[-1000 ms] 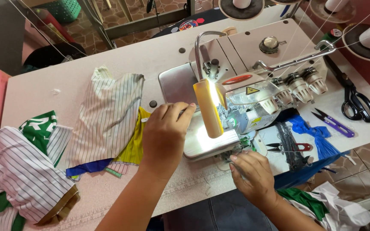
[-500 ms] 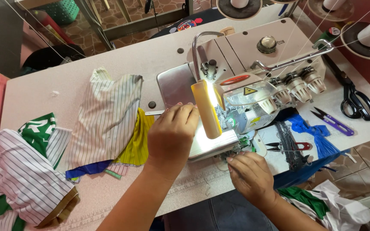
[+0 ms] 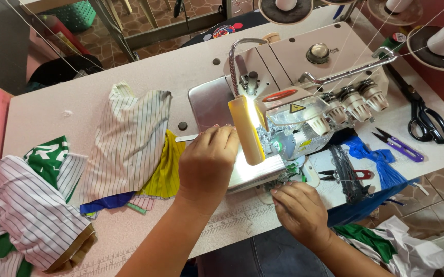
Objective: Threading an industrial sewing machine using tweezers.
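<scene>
So the beige industrial overlock sewing machine [image 3: 304, 97] with its lit yellow gooseneck lamp [image 3: 247, 128] is the anchor here, everything else sits around it on the pale sewing table [image 3: 78, 97].

The left hand [image 3: 209, 164] is just left of the machine's needle area, fingers curled down over the bright metal bed plate [image 3: 255, 172], pinching at something right under the lamp. I honestly can't tell what it's gripping, the glare eats it. The right hand [image 3: 299, 210] is right in front of the machine, fingertips bent and pressing into the small tangle of threads and scraps at the front edge of the plate. It looks like a loose pinch, not a fist.

If you're doing fiddly work this close to the needles, my take: keep your foot off the pedal, keep the fingertips low and to the side of the needle line, and use the lamp instead of leaning in.

Count-wise: one pair of big black-handled scissors [image 3: 427, 120] right of the machine, one purple thread snip [image 3: 399, 146] and one red-handled snip [image 3: 342, 174] near its front right corner. Three thread tension knobs [image 3: 355, 100] on the machine's face. Left of the machine is one heap of pinstriped white fabric pieces with yellow and blue trim [image 3: 129, 143], plus another bundle of striped white and green fabric [image 3: 27, 210] further left.
</scene>
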